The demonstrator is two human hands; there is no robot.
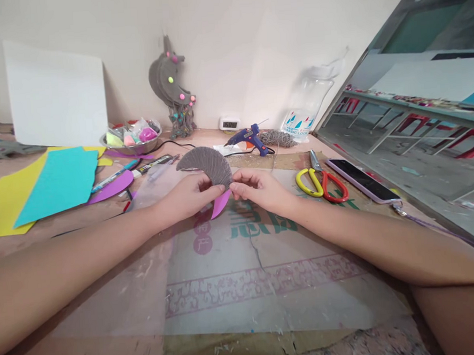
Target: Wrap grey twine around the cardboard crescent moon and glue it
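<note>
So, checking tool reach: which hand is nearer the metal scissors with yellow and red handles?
Right. The right hand is just left of the scissors; the left hand lies farther left. Both grip a grey crescent.

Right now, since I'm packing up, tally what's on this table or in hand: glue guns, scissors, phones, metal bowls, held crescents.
Glue gun: 1
Scissors: 1
Phone: 1
Metal bowl: 1
Grey crescent, held: 1
Total: 5

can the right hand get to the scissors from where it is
Probably yes: the scissors lie flat just right of the right hand, with nothing between. But that hand pinches the grey crescent, so it would need to let go.
</note>
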